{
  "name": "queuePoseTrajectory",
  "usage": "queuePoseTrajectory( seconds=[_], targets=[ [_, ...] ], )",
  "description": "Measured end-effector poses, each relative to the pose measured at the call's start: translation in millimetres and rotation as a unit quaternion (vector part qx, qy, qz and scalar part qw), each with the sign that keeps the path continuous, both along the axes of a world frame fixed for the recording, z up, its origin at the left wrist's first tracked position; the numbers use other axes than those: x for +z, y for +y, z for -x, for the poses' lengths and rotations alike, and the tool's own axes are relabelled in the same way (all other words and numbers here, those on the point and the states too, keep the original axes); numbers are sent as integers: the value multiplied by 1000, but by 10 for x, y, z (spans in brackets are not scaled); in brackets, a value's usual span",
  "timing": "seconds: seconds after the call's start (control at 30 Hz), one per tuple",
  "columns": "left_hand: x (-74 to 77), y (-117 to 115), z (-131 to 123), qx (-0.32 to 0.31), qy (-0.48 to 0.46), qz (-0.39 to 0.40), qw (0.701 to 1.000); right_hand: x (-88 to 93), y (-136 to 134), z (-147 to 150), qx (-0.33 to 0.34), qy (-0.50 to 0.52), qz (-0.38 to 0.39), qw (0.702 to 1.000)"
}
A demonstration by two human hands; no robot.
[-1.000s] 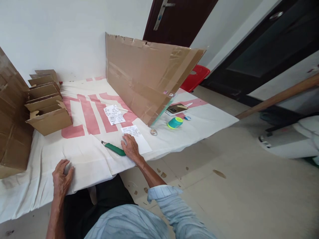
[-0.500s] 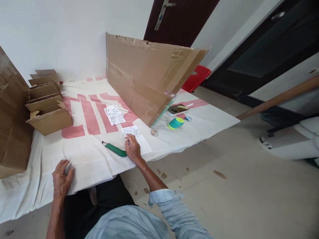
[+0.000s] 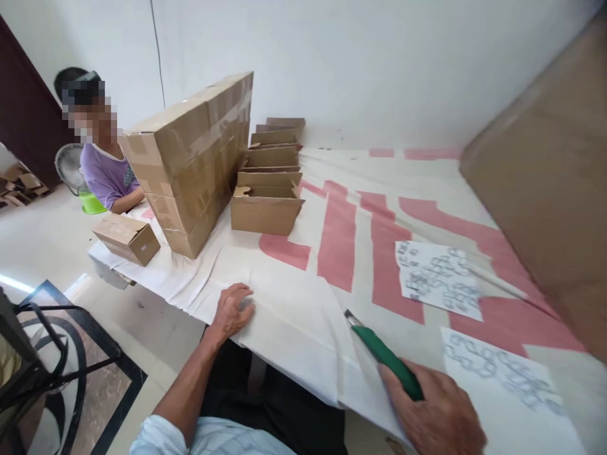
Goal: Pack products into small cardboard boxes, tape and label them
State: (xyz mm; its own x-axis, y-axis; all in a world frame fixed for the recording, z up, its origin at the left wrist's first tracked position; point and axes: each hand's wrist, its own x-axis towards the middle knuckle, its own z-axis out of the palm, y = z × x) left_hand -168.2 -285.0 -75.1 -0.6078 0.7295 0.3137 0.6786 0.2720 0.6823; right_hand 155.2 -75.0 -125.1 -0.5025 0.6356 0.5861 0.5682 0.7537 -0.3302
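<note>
1. Clock dial centred on the green knife (image 3: 379, 351): its blade aims at 10 o'clock over the white-and-red cloth (image 3: 279, 303); lifted or lying flat, I can't tell.
2. Right hand (image 3: 441, 407) at 4 o'clock, pinching the handle's near end between thumb and fingers; the fingertips are partly hidden.
3. Left hand (image 3: 232, 313) at 9 o'clock, resting by the cloth's edge, fingers loosely curled, thumb spread apart from them.
4. Upper paper (image 3: 439, 278) at 1 o'clock, lower paper (image 3: 502, 379) at 3, cut off by the view's bottom; marks on these 2 look too blurred to read.
5. A fuzzy cardboard panel (image 3: 545, 189) at 2 o'clock runs out of view.
6. Open small boxes (image 3: 265, 216) at 11, front ones covering much of those behind.
7. At 10, a taped box stack (image 3: 190, 170) hides the hands of a person in purple (image 3: 102, 174).
</note>
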Motion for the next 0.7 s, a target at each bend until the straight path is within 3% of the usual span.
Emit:
queuePoseTrajectory(
  seconds=[0.13,0.3,0.43,0.57,0.7],
  targets=[
    [17,-124,31,16,-1,-30,999,80,-79,-4,-21,-21,-23,999],
    [96,-390,383,99,15,-77,992,71,-52,-28,-18,-30,-25,999],
    [256,-682,643,170,31,-101,980,92,-37,-49,-10,-37,-22,999],
    [426,-906,735,224,44,-126,965,110,-46,-37,-3,-35,-24,999],
    [604,-1162,841,318,55,-166,932,83,-41,-15,-14,-22,-54,998]
  ],
)
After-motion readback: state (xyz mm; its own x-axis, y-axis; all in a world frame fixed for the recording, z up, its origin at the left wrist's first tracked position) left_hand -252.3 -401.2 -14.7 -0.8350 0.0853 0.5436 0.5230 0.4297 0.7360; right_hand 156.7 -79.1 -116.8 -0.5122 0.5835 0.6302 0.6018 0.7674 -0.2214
